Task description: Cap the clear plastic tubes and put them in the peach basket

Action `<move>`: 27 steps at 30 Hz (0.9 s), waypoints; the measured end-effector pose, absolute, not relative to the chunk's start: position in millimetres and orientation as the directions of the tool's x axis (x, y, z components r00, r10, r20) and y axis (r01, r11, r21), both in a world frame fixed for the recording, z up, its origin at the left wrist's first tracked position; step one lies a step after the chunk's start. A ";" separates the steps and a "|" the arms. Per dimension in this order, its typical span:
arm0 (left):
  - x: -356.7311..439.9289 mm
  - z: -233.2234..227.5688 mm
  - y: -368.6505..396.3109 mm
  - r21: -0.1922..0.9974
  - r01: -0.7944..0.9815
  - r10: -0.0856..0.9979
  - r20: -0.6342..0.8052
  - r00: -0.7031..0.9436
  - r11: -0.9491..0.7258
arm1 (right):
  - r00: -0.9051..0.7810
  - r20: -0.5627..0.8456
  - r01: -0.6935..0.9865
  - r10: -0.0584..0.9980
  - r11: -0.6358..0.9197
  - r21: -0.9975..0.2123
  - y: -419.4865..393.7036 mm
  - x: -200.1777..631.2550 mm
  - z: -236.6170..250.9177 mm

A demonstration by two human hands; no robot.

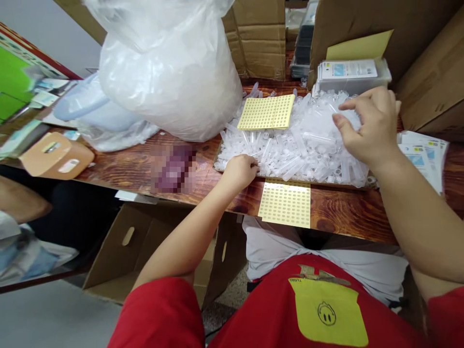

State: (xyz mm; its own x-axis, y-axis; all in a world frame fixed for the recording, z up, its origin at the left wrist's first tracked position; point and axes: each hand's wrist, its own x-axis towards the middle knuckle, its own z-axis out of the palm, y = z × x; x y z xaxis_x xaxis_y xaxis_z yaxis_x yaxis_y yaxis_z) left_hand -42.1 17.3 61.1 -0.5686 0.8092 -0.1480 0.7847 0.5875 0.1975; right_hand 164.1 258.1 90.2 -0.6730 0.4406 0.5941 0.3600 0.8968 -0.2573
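Observation:
A shallow tray (326, 184) is heaped with small clear plastic tubes (286, 150). My left hand (239, 170) rests at its near left corner, fingers curled down among the tubes; whatever they hold is hidden. Over the right end of the heap, my right hand (373, 123) hovers with thumb and fingers apart and nothing visible between them. On top of the tubes lies a stack of yellow sticker sheets (266, 112) with rows of small dots. Another yellow sticker sheet (285, 203) sticks out from the tray's front, near the table edge.
Behind the tray's left end stands a bulging white plastic bag (170, 72). Cardboard boxes (435, 72) and printed packets (350, 72) line the back and right. A peach-coloured holder (58, 154) sits left. Below the table is an open carton (123, 251); another person's arm (21, 200) shows far left.

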 end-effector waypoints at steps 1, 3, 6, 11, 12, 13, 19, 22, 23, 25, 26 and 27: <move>-43.0 58.7 16.1 0.217 0.776 0.805 -0.134 -0.578 0.593 | -0.710 0.609 0.278 0.354 0.935 -0.220 248.8 162.2 90.5; -43.7 54.2 14.6 0.246 0.763 0.799 -0.105 -0.592 0.598 | -0.786 0.597 0.084 0.162 0.984 -0.156 228.3 153.2 89.6; -42.5 49.0 13.5 0.304 0.738 0.788 -0.078 -0.611 0.602 | -0.858 0.505 -0.152 -0.096 0.986 -0.072 199.4 128.9 86.4; -41.1 45.9 10.3 0.431 0.682 0.771 -0.052 -0.635 0.591 | -0.948 0.226 -0.223 -0.226 0.974 0.041 176.4 76.1 85.8; -41.3 45.6 9.6 0.447 0.674 0.768 -0.046 -0.639 0.588 | -0.958 0.185 -0.212 -0.219 0.976 0.058 175.4 66.3 86.2; -41.7 45.3 8.9 0.461 0.667 0.764 -0.040 -0.644 0.586 | -0.967 0.147 -0.201 -0.210 0.977 0.075 175.2 57.4 86.4; -46.7 40.4 2.6 0.541 0.641 0.749 0.031 -0.662 0.544 | -0.971 -0.012 -0.236 -0.237 0.956 0.173 177.4 28.8 80.9; -51.4 35.6 -5.5 0.600 0.645 0.751 0.107 -0.651 0.474 | -0.956 0.038 -0.277 -0.290 0.940 0.201 178.6 26.3 74.7; -52.9 33.6 -8.8 0.625 0.645 0.748 0.142 -0.648 0.440 | -0.952 0.072 -0.277 -0.296 0.940 0.201 179.0 26.2 72.9; -54.8 29.4 -14.6 0.690 0.633 0.733 0.219 -0.644 0.350 | -0.948 0.151 -0.254 -0.280 0.951 0.175 179.8 27.7 70.3; -54.8 27.3 -16.7 0.731 0.616 0.718 0.257 -0.647 0.293 | -0.948 0.189 -0.231 -0.256 0.962 0.143 180.1 29.5 69.7; -54.1 25.5 -18.1 0.776 0.587 0.696 0.290 -0.657 0.230 | -0.949 0.224 -0.206 -0.223 0.974 0.099 180.5 32.4 69.5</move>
State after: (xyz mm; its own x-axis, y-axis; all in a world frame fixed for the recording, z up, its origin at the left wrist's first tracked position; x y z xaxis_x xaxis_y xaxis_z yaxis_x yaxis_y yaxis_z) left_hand -54.1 -18.1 25.5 -0.6567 0.6959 0.2904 0.5868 0.2297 0.7765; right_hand 32.4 180.5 69.5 -0.9488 -0.2231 0.2238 -0.2055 0.9736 0.0993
